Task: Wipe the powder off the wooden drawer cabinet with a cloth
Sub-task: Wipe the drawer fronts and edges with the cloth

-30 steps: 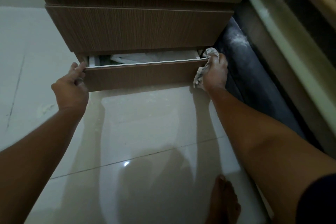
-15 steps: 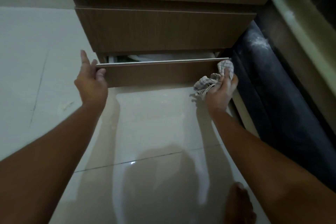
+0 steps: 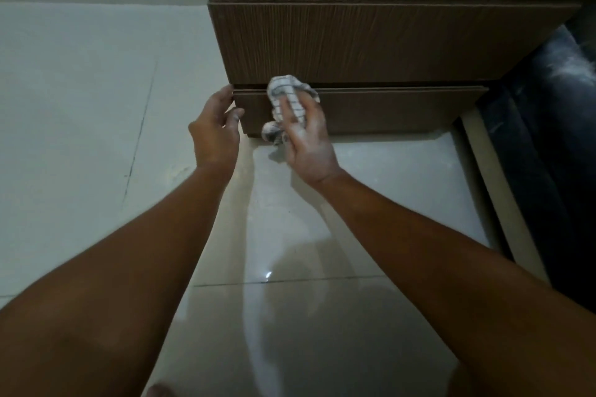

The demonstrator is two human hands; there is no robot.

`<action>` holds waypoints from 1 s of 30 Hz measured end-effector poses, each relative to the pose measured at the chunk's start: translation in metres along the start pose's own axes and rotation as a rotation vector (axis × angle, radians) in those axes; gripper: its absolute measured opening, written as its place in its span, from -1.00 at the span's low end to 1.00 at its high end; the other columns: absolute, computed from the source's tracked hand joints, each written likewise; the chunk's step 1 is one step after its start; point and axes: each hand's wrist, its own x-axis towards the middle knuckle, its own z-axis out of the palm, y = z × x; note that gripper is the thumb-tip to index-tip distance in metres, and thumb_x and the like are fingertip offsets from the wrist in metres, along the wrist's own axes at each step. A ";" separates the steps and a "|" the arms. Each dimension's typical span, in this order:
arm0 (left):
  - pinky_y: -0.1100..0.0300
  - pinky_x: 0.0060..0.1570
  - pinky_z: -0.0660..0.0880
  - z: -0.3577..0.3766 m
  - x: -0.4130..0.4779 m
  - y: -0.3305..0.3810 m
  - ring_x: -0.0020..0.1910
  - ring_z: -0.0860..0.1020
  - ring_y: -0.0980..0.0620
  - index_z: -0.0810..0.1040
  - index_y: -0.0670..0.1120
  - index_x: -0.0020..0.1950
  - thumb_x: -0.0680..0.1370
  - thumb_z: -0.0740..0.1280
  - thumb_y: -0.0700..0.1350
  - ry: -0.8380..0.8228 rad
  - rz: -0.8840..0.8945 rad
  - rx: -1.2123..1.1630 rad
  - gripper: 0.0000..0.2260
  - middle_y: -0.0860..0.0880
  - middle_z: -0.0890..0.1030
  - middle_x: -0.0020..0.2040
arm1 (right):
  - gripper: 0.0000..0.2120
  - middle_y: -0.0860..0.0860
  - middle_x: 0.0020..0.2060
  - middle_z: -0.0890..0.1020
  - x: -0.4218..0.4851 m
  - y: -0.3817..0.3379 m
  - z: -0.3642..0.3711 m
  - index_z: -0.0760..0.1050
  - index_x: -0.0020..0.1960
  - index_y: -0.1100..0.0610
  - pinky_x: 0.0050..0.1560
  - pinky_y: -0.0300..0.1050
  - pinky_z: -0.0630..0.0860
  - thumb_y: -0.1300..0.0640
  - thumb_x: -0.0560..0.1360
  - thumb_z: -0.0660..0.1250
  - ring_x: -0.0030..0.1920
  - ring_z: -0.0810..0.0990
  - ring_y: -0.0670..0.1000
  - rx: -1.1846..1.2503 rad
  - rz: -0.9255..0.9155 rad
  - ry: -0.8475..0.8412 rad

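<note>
The wooden drawer cabinet stands ahead on the tiled floor. Its bottom drawer sits pushed in, its front nearly flush with the drawer above. My right hand presses a white checked cloth flat against the left part of the bottom drawer's front. White powder dusts that hand's fingers. My left hand has its fingers curled at the drawer's left end, fingertips touching the edge.
Glossy pale floor tiles spread to the left and beneath me. A dark piece of furniture dusted with white powder stands right of the cabinet, with a pale strip along its base. A bare toe shows at the bottom edge.
The bottom drawer went from pulled out to pushed in. My right hand moved the cloth from the drawer's right end to its left part. The view shifted, putting the cabinet further right.
</note>
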 end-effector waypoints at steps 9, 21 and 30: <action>0.24 0.26 0.41 0.002 0.011 -0.042 0.27 0.57 -0.12 -0.07 0.08 0.64 0.60 0.22 -0.37 -0.318 0.274 0.370 -0.25 -0.20 0.54 0.36 | -0.26 0.07 0.57 -0.07 0.003 0.007 0.071 -0.07 0.61 0.11 0.54 0.28 -0.20 0.22 0.56 0.26 0.58 -0.05 0.22 -0.495 -0.216 -0.165; 0.14 0.37 0.35 0.027 0.012 -0.048 0.39 0.47 -0.11 -0.25 0.10 0.61 0.62 0.21 -0.27 -0.272 0.208 0.329 -0.22 -0.18 0.41 0.49 | -0.38 0.04 0.57 0.19 -0.004 0.050 0.051 0.12 0.58 -0.02 0.52 0.18 -0.29 0.19 0.56 0.21 0.55 -0.01 0.12 -0.597 -0.208 -0.158; 0.19 0.30 0.26 0.033 0.004 -0.046 0.40 0.43 -0.19 -0.28 0.00 0.62 0.62 0.17 -0.35 -0.228 0.154 0.376 -0.22 -0.24 0.38 0.48 | -0.15 0.12 0.56 -0.09 -0.028 0.095 0.014 -0.12 0.60 -0.05 0.48 0.32 -0.30 0.24 0.51 0.32 0.57 -0.21 0.20 -0.580 0.052 -0.051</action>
